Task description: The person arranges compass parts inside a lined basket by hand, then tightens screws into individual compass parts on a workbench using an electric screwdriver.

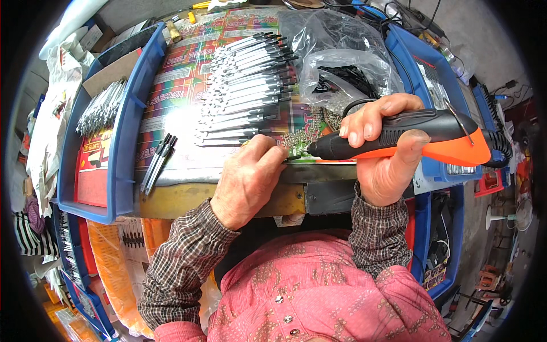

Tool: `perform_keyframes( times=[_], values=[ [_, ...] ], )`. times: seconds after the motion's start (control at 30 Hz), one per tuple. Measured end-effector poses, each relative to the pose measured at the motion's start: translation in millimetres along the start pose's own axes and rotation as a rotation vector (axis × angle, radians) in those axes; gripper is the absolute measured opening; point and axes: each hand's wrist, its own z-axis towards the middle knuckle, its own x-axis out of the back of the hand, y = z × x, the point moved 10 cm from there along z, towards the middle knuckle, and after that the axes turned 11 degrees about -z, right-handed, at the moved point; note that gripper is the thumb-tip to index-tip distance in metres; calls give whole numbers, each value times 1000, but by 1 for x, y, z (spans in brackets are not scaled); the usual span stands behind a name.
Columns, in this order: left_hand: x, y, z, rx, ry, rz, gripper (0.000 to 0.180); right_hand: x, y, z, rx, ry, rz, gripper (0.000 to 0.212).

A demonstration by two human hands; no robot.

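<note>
My right hand [387, 154] is wrapped round a black and orange electric screwdriver [399, 134], held level with its nose pointing left. Pinched in my left hand [249, 176] is a slim pen-like piece, mostly hidden by the fingers; its black end [293, 158] sticks out toward the screwdriver's nose. Just beyond that nose lies a heap of tiny metal parts [302, 138], perhaps screws. Behind my left hand, a long row of silver and black pen-like pieces [245, 94] lies side by side on the table. Several more such pieces [158, 162] rest together to its left.
A blue bin [128, 137] at the left holds a bundle of thin silver pieces [103, 105]. A clear plastic bag [347, 62] with black parts lies at the back. Another blue bin [407, 54] stands at the right. The table's front edge [273, 200] runs below my hands.
</note>
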Motion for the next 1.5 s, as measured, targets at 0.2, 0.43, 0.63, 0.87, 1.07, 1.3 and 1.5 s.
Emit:
perform_keyframes(
  times=[0.2,0.43,0.63,0.87,1.07,1.3,1.5],
  values=[
    [-9,3,1,-14,-19,90,20,0,-2,2,8,-14,23,54],
    [-12,3,3,-33,29,112,19,1,-5,2,53,-8,161,51],
    [-11,-1,1,-1,58,114,20,3,-4,1,23,-3,195,54],
    [-9,-1,0,9,84,93,21,2,-6,1,41,-14,227,55],
    [-9,-1,0,3,104,68,22,2,-8,0,52,-18,230,56],
    [-9,1,-1,9,76,100,29,3,-7,-2,37,1,233,54],
    [-8,0,-2,-1,85,79,28,3,-8,-1,35,-8,244,53]
  ],
)
